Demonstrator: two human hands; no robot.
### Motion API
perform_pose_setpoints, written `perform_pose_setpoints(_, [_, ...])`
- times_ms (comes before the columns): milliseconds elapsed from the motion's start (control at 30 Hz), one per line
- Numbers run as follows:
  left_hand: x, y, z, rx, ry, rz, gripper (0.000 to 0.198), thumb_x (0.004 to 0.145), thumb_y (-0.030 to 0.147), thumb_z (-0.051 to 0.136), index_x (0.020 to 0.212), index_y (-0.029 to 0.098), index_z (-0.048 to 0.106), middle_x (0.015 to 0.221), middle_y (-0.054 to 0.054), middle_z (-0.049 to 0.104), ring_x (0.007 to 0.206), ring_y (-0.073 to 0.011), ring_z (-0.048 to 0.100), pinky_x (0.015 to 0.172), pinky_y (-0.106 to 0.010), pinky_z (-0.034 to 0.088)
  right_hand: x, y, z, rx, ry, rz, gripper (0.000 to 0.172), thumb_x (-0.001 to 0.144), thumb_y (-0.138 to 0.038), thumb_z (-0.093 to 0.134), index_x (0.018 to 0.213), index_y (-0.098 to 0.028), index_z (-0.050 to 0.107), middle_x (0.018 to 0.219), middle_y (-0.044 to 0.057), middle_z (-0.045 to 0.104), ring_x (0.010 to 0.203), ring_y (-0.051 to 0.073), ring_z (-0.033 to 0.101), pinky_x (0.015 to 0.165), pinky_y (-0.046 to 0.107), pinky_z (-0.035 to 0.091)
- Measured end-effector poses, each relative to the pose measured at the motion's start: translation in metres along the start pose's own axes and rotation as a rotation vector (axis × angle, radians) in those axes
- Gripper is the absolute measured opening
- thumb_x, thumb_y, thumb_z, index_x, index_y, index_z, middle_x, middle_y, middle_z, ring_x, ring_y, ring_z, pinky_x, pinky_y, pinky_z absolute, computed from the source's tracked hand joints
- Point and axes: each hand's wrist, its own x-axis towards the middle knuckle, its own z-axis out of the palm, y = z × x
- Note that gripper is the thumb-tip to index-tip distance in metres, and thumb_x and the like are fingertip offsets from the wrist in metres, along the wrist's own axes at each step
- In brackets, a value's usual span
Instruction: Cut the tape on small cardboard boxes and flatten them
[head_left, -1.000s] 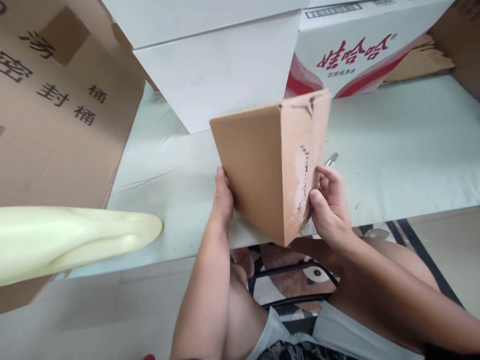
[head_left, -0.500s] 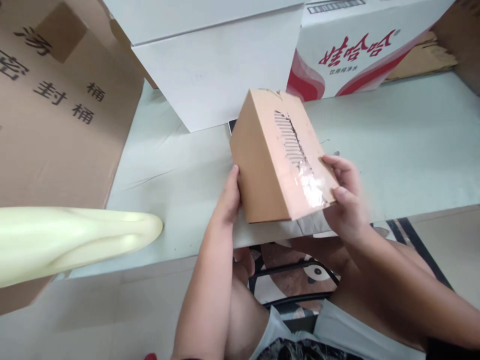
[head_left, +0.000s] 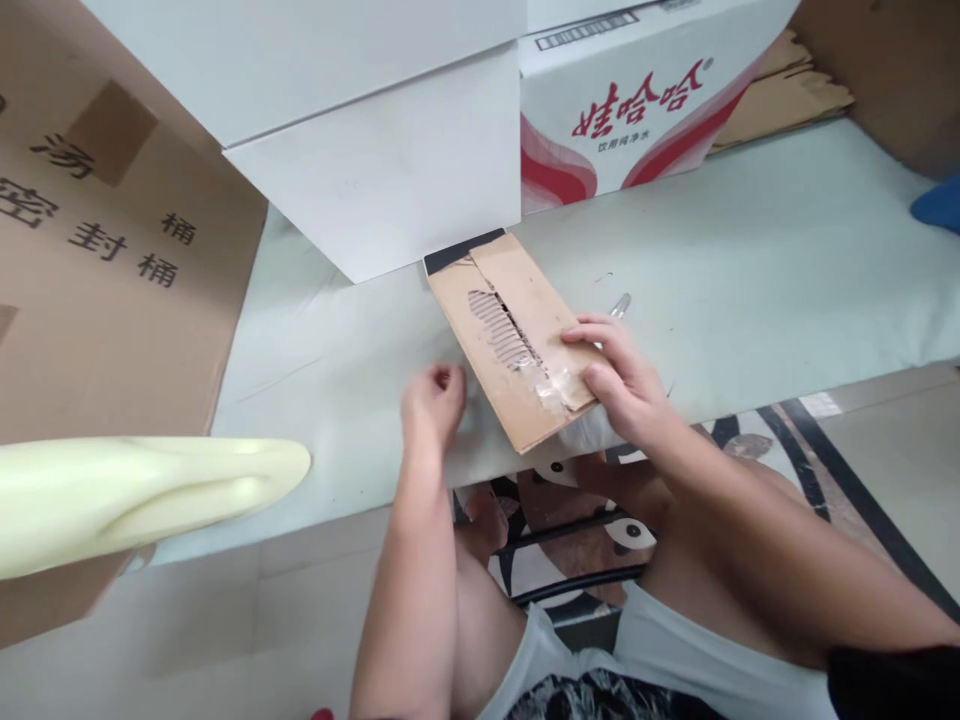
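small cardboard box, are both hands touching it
No, only the right hand touches the small cardboard box; the left hand is apart from it, with a visible gap to its side.

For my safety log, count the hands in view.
2: the left hand, beside the small cardboard box without touching it; the right hand, on the box's right edge.
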Motion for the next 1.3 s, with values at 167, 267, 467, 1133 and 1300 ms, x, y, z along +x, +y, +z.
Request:
perform_pose_setpoints(167, [-0.029, 0.013, -0.005, -0.261, 0.439, 0.73, 0.024, 0.091, 0.042, 0.054, 0.098, 0.023, 0.068, 0.103, -0.005, 0.075, 0.106, -0.0233, 0.071, 0.1, -0.042, 0.056, 0.0, 0.004, 0.001, 0.016, -0.045, 0.005, 0.036, 0.099, -0.051, 0.049, 0.122, -0.028, 0.064, 0.13, 0.011, 0.06, 0.131, 0.03, 0.056, 0.115, 0.055, 0.044])
perform_pose_setpoints(267, [-0.047, 0.019, 0.001, -0.127, 0.274, 1.025, 0.033, 0.097, 0.046, 0.047, 0.108, 0.026, 0.071, 0.119, -0.006, 0.074, 0.128, -0.028, 0.065, 0.118, -0.053, 0.046, -0.001, 0.004, 0.002, 0.045, -0.036, 0.001, 0.035, 0.1, -0.05, 0.048, 0.123, -0.028, 0.062, 0.13, 0.011, 0.059, 0.132, 0.03, 0.055, 0.116, 0.054, 0.043])
perform_pose_setpoints(467, [-0.055, 0.013, 0.019, 0.188, 0.146, 1.214, 0.034, 0.096, 0.041, 0.052, 0.12, 0.024, 0.069, 0.126, -0.01, 0.072, 0.123, -0.0287, 0.064, 0.117, -0.054, 0.045, 0.0, 0.008, 0.006, 0.062, -0.013, -0.047, 0.036, 0.1, -0.05, 0.048, 0.123, -0.026, 0.063, 0.126, 0.012, 0.061, 0.131, 0.029, 0.056, 0.116, 0.052, 0.043])
perform_pose_setpoints(1133, [-0.051, 0.005, 0.041, 0.185, 0.38, 1.223, 0.039, 0.093, 0.045, 0.043, 0.099, 0.027, 0.076, 0.107, -0.01, 0.075, 0.1, -0.0273, 0.067, 0.099, -0.055, 0.054, 0.0, 0.022, -0.003, 0.236, -0.022, 0.041, 0.035, 0.093, -0.048, 0.045, 0.121, -0.031, 0.055, 0.126, 0.008, 0.059, 0.119, 0.028, 0.06, 0.097, 0.046, 0.053])
perform_pose_setpoints(1300, [-0.05, 0.003, 0.041, 0.083, 0.348, 1.246, 0.031, 0.091, 0.039, 0.048, 0.109, 0.027, 0.07, 0.114, -0.01, 0.073, 0.105, -0.0267, 0.066, 0.104, -0.054, 0.051, 0.012, 0.043, -0.028, -0.342, 0.031, 0.405, 0.042, 0.085, -0.038, 0.052, 0.124, -0.025, 0.061, 0.108, 0.01, 0.065, 0.09, 0.028, 0.062, 0.086, 0.048, 0.051])
